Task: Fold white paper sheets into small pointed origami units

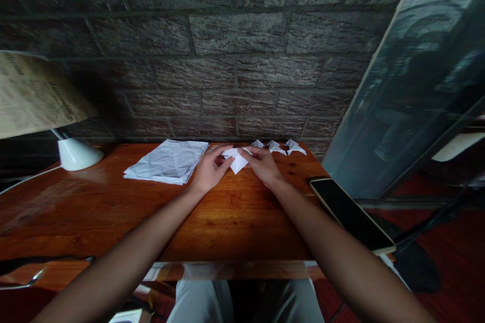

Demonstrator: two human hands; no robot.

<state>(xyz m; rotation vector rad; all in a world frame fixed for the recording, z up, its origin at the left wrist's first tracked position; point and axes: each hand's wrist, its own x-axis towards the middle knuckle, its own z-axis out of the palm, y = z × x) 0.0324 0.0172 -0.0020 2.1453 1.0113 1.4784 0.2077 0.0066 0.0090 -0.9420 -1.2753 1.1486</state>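
Note:
A small folded piece of white paper (238,162) is held between both hands above the wooden desk, its point facing down toward me. My left hand (212,167) pinches its left side, thumb on the near face. From the right, my right hand (263,162) grips the opposite side, its thumb near the upper edge. The fingers behind the paper are partly hidden. Left of my left hand lies a stack of creased white paper sheets (168,161). Just beyond my right hand, folded white paper pieces (294,147) stand in a row near the wall.
A lamp with a white base (78,154) and a printed shade (38,93) stands at the left. A smartphone (352,214) lies at the desk's right edge. The brick wall (212,70) rises behind the wooden desk (235,222). A glass panel (397,96) is on the right.

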